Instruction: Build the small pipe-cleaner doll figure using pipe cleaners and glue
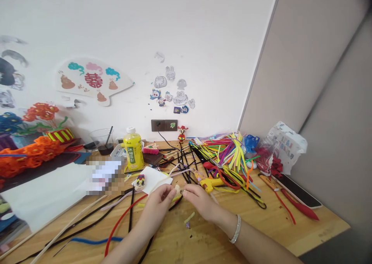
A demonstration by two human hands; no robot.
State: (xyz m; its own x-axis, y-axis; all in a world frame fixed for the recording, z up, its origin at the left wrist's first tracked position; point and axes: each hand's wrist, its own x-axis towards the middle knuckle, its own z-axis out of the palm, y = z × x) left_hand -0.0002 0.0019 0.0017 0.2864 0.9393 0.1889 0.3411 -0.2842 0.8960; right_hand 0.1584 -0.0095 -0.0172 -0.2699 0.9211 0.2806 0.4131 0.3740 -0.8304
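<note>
My left hand pinches a small cream-coloured fuzzy piece between thumb and fingers. Close beside it on the right, my right hand has its fingers pressed together on a small dark piece, too small to make out. The two hands nearly meet above the wooden table. A small fuzzy figure head with a yellow, blue and red top lies left of my hands, by a white paper. Below my hands lies a short yellow-green scrap.
A yellow bottle stands at the back left, near a clear cup. Many coloured pipe cleaners and a yellow glue gun lie at the right. A phone rests near the right edge. Orange fuzzy flowers are on the left.
</note>
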